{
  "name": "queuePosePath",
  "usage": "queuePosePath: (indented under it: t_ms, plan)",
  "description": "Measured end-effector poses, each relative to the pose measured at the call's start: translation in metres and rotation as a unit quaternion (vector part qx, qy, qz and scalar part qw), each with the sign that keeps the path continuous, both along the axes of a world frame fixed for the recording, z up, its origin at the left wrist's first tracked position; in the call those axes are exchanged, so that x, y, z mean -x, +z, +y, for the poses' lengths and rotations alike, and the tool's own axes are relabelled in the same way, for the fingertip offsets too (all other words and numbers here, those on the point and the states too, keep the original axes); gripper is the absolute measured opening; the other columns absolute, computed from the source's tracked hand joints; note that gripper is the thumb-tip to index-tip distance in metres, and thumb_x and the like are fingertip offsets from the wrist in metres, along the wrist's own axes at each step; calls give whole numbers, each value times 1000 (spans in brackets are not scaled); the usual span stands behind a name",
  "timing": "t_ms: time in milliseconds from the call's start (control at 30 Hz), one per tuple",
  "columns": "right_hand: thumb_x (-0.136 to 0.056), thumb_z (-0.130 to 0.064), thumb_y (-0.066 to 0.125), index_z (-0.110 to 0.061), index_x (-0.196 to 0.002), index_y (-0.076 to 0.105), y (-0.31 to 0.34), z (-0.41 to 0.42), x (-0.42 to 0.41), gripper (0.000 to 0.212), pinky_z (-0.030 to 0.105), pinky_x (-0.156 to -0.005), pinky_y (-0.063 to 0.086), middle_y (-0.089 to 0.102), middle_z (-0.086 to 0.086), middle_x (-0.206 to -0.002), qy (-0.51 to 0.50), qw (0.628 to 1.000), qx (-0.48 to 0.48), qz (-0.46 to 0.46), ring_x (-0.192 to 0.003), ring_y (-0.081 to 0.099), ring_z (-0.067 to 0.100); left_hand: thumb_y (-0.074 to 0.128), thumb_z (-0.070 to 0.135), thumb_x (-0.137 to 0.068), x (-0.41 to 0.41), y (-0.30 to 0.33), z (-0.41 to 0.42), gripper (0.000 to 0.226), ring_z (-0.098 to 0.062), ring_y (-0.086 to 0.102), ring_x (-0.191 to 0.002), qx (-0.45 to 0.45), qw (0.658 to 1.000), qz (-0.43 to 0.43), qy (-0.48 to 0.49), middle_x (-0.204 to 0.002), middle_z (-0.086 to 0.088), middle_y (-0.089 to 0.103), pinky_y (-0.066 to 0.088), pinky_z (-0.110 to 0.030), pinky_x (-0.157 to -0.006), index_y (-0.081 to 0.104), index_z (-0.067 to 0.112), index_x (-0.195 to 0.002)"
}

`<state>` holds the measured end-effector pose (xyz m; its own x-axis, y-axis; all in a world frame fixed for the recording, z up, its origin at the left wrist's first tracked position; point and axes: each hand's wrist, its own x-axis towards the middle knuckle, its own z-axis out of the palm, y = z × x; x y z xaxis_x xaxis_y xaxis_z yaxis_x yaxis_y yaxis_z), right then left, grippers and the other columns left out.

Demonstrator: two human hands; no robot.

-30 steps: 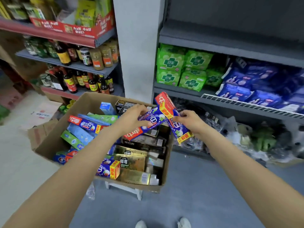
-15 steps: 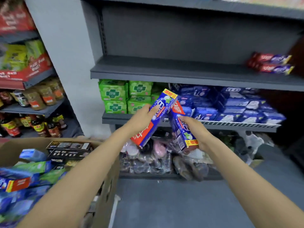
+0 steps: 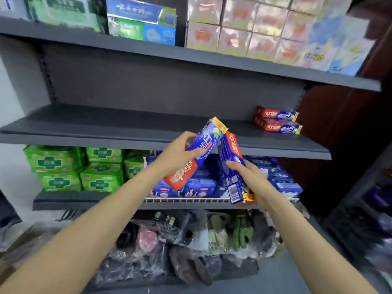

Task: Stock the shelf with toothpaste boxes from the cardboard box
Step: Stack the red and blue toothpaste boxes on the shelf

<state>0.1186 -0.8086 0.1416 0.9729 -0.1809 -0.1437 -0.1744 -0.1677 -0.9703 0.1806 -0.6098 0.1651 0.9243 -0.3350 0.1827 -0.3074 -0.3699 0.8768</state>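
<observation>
Two glossy printed cardboard toothpaste boxes [image 3: 198, 153], blue and red, catch the light. The shelf [image 3: 127, 126] is matt dark grey painted metal, smooth. A white wire rail [image 3: 186, 200] edges the lower shelf. Green packs [image 3: 61, 164] look like soft, shiny plastic wrap. Crinkled clear plastic bags [image 3: 169, 240] at the bottom show glare.

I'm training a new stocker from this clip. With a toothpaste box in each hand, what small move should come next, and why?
Probably lift both boxes up and to the right, toward the two stacked toothpaste boxes on the grey shelf. The left hand and right hand each grip a box below that shelf's edge, and bare shelf lies beside the stack.
</observation>
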Motion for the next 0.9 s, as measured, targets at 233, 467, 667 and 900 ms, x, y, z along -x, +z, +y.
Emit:
queuePosePath:
  t_ms: [233,467,667,900]
  plan:
    - [-91,-38,55,-3,-95,62,22,-103,-69,35,35,-74,45,64,13,-84,-105,988,112,-23,-78,58,23,65,27,-88,-77,22,-100,47,-12,60,-104,-70,984,-162,-36,-118,5,64,40,-19,-83,52,22,-132]
    - [-90,-33,61,-12,-83,60,40,-217,-141,22,34,-65,41,58,1,-76,-112,923,362,-63,-75,54,20,64,39,-86,-148,38,-190,48,-16,57,-109,-131,973,-189,-4,-125,2,59,49,-38,-88,46,19,-126]
    - [-83,-34,69,-25,-130,53,50,-291,-190,51,39,-99,36,54,6,-131,-43,794,606,-8,-123,48,27,61,38,-89,-177,56,-252,49,-17,56,-110,-203,955,-216,4,-129,1,57,45,-31,-78,44,27,-134]
    - [-83,-25,69,-22,-133,52,39,-365,-243,53,35,-101,41,48,7,-138,53,808,585,-51,-126,45,27,60,37,-90,-192,39,-321,53,-22,49,-119,-224,960,-148,75,-132,0,56,42,-33,-85,40,32,-140]
